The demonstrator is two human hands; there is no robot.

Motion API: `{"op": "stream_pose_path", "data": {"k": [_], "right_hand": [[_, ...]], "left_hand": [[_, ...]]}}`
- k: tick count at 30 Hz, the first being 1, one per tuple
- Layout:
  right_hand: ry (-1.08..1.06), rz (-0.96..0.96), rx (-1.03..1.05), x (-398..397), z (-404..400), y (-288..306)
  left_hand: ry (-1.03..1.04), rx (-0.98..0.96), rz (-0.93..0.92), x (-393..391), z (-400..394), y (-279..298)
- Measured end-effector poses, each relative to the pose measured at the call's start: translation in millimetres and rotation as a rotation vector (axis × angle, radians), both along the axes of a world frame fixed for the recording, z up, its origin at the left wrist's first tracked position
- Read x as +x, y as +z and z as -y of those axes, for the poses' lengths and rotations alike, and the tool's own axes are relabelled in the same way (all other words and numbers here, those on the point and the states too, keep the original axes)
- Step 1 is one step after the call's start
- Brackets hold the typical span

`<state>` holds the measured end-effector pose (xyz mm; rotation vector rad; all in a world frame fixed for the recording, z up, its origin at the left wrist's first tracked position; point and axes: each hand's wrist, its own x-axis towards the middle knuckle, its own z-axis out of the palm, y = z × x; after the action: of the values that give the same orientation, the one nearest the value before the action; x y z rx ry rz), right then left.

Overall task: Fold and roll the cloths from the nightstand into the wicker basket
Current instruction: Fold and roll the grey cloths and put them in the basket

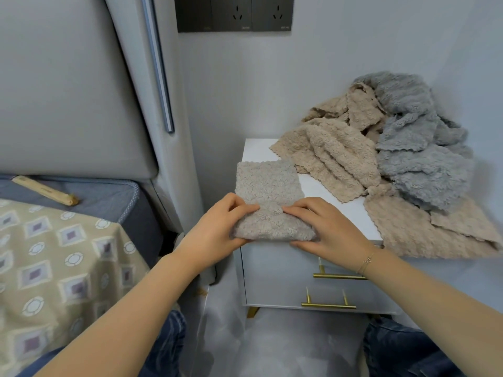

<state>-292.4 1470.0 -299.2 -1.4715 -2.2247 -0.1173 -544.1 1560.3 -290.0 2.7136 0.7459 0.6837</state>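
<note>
A folded grey-beige fluffy cloth (268, 183) lies on the front left corner of the white nightstand (321, 190). Its near end is rolled up into a thick roll. My left hand (217, 227) grips the roll's left end, fingers curled over its top and thumb under. My right hand (324, 227) grips the right end the same way. A heap of loose beige cloths (332, 156) and blue-grey cloths (416, 148) covers the back and right of the nightstand. No wicker basket is in view.
A bed with a patterned beige cover (54, 262) and padded grey headboard (68, 91) stands at the left, a wooden stick (45, 190) lying on it. The nightstand has two drawers with gold handles (328, 304). Wall sockets (234, 13) sit above. My knees in jeans are below.
</note>
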Motion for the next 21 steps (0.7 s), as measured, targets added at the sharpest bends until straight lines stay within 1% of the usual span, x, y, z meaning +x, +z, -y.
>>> {"op": "stream_pose_path", "data": {"k": [4, 8, 10, 12, 14, 16, 18, 21], "right_hand": [[0.005, 0.006, 0.11, -4, 4, 3], [0.037, 0.026, 0.087, -3, 6, -4], [0.038, 0.021, 0.064, -1, 7, -7], [0.014, -0.026, 0.041, -1, 7, -6], [-0.027, -0.081, 0.019, -2, 7, -3], [-0.07, -0.142, -0.029, -2, 5, 1], [-0.094, -0.275, -0.126, -1, 4, 8], [-0.145, -0.534, -0.281, 4, 1, 18]], "left_hand": [[-0.037, 0.163, 0.019, -3, 4, 1], [-0.027, 0.259, -0.024, -4, 4, -5], [-0.021, 0.242, -0.046, -4, 3, -9], [-0.003, 0.149, -0.003, -5, 4, -9], [0.028, -0.009, 0.057, -5, 5, -6], [0.071, -0.165, 0.079, -4, 5, -2], [0.119, -0.281, 0.076, -2, 5, 1], [0.169, -0.481, 0.124, 0, 4, 6]]}}
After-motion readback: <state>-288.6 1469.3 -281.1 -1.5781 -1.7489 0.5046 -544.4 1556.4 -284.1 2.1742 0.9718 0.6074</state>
